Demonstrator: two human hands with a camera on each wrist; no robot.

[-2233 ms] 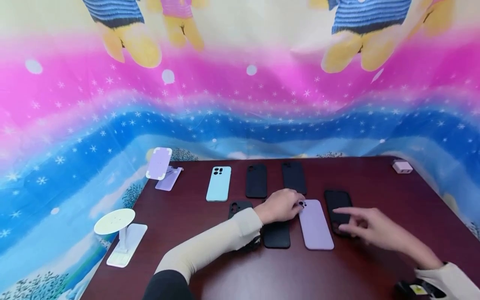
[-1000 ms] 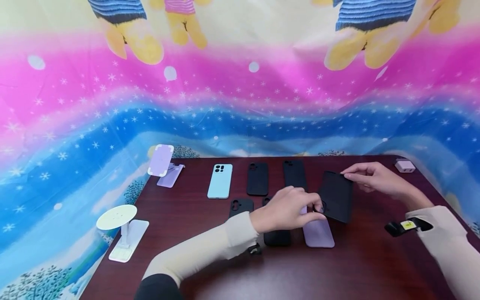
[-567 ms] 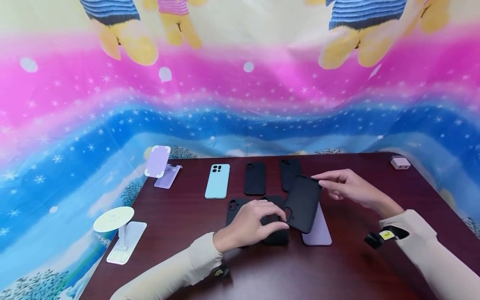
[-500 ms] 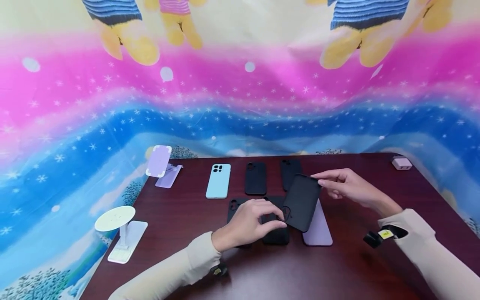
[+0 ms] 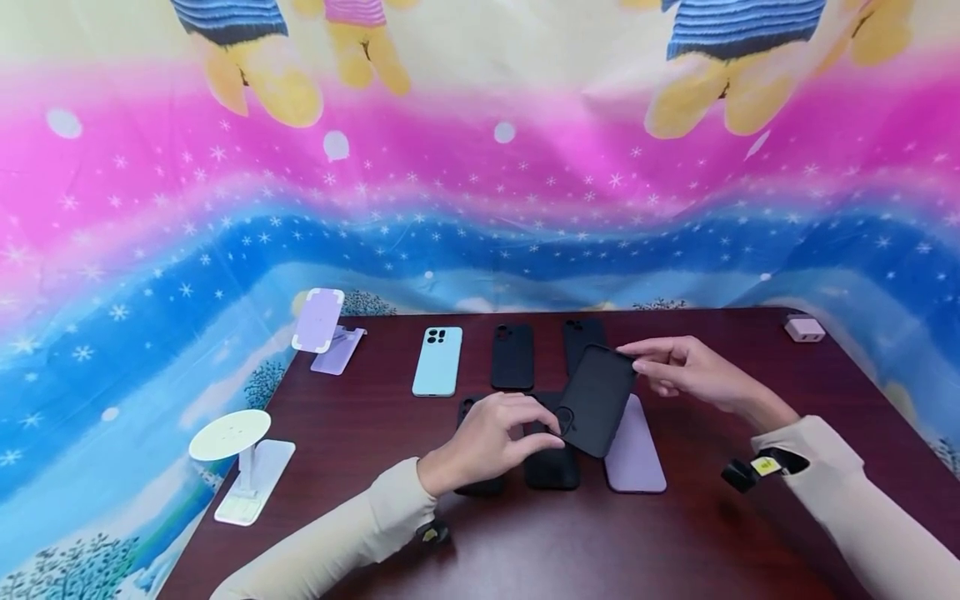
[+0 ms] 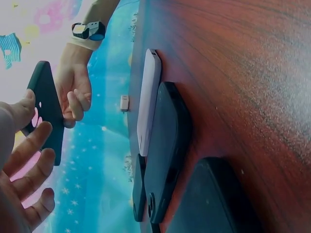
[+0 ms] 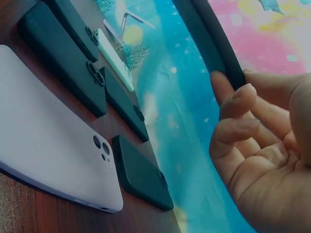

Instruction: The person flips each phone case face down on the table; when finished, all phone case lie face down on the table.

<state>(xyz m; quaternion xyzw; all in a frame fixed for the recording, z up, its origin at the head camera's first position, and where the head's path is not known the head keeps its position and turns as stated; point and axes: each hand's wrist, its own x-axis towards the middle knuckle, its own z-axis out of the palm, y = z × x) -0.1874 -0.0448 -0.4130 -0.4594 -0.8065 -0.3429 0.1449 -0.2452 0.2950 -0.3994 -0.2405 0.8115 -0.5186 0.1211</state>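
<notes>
Right hand pinches the far end of the black case between thumb and fingertips; the rest of the fingers curl loosely, seen in the right wrist view. Left hand pinches the near end, at the camera cut-out, thumb on one face, other fingers spread and relaxed. Case is off the bench, held tilted between both hands, above the lilac phone and a black case lying flat.

Judgement: the step looks like bringing the held case to the lilac phone. To do it well, keep grips at the ends so the open side stays free, match the cut-out end to the phone's lens end, seat one corner first, then press along the edges. Risk: pinch is light, so the soft case may twist or slip.

Further out: another black case partly under the left hand, a blue phone and two more black cases in the back row, a lilac stand, a white stand, a small charger at far right.
</notes>
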